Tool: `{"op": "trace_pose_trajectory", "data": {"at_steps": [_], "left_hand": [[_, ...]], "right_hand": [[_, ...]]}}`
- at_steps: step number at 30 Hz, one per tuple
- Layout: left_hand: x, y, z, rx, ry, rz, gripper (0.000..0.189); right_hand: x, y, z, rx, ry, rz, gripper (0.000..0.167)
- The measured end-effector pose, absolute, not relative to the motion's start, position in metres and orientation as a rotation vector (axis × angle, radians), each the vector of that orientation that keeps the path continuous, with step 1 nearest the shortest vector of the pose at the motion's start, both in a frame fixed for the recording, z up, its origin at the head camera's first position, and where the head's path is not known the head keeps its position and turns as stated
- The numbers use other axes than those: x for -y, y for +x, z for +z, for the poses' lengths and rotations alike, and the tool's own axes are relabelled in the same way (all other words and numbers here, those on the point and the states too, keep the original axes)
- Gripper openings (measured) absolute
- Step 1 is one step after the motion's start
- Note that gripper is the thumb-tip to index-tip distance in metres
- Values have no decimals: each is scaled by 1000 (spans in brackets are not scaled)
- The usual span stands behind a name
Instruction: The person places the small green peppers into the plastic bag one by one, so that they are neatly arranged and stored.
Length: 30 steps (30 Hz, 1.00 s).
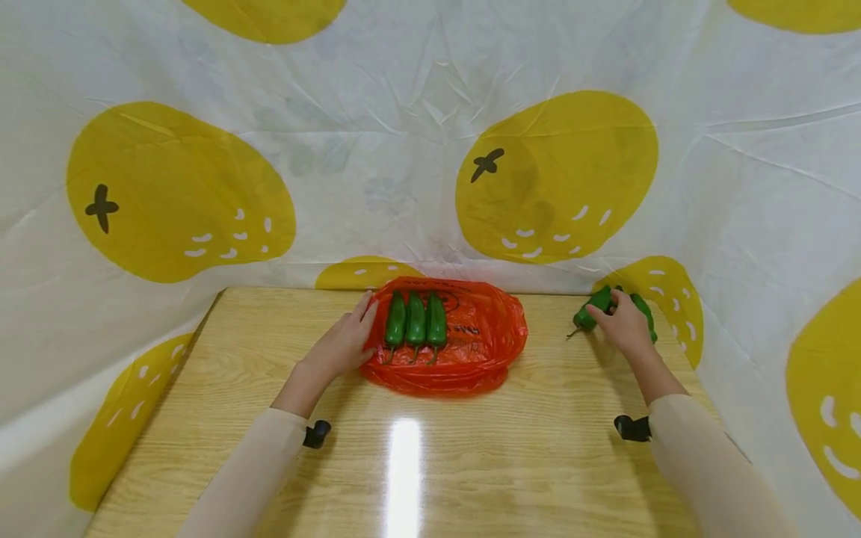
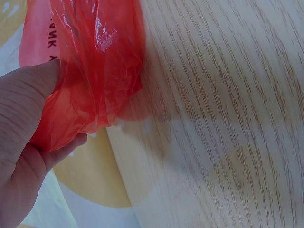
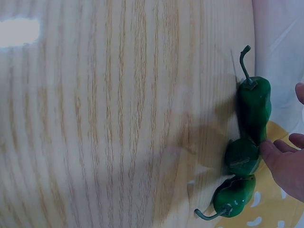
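Observation:
A red plastic bag (image 1: 501, 329) with dark print lies on the wooden table, three green peppers (image 1: 416, 320) side by side on it, stems toward me. My left hand (image 1: 346, 340) holds the bag's left edge; in the left wrist view the thumb presses on one side of the red film (image 2: 102, 71), with fingers behind it. At the far right, my right hand (image 1: 622, 321) reaches over more green peppers (image 3: 255, 107). In the right wrist view a fingertip is right at the tip of the upper pepper, while another digit stands apart from it.
Beside that pepper lie two more green peppers (image 3: 235, 194), close to the table's far right corner. A white cloth (image 1: 403, 187) with yellow fruit prints hangs behind and along both sides of the table (image 1: 471, 463). Glare falls on the near tabletop.

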<state>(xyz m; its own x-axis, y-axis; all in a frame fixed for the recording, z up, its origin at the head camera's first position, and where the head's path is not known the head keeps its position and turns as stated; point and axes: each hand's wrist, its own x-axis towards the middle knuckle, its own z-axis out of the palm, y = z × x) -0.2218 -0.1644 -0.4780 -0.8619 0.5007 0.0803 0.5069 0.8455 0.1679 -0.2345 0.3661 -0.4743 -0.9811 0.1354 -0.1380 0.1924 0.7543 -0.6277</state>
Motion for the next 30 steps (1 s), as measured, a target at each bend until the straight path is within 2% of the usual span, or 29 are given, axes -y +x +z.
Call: {"op": "trace_pose_trajectory", "data": {"at_steps": [23,30], "left_hand": [[164,-218,-478,2983,-814,-281,95],[166,-218,-476,2985,-812,-277,95]], "right_hand": [[-351,-251,-490,-2962,379,-957,79],[-349,-255,-490,-2901,370,-968,82]]}}
